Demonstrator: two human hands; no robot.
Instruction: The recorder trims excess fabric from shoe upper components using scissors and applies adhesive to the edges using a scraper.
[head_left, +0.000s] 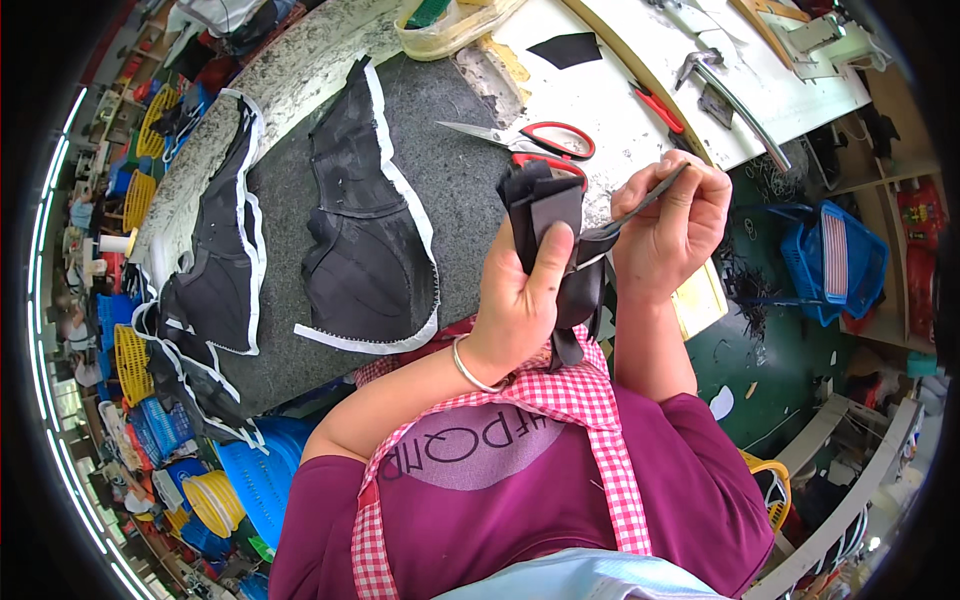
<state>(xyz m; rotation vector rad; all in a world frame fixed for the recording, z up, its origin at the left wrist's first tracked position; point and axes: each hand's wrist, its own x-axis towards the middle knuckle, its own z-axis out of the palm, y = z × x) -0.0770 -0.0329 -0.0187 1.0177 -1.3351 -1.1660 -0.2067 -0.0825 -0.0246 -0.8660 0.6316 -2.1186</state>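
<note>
My left hand is closed round a folded bundle of black fabric strips, its thumb pressed on the near side. Some of the strips hang down below the fist in front of my apron. Pinched in my right hand is the end of a thin dark strip, which runs across to the bundle. Just beyond the bundle lie scissors with red and black handles, their blades apart. To the left, a black cupped garment piece edged in white tape rests on the dark grey mat.
Another white-edged black garment piece lies at the mat's left side, partly over its edge. A clear tub stands at the back, near a black fabric scrap and a red-handled tool. Blue baskets stand at right.
</note>
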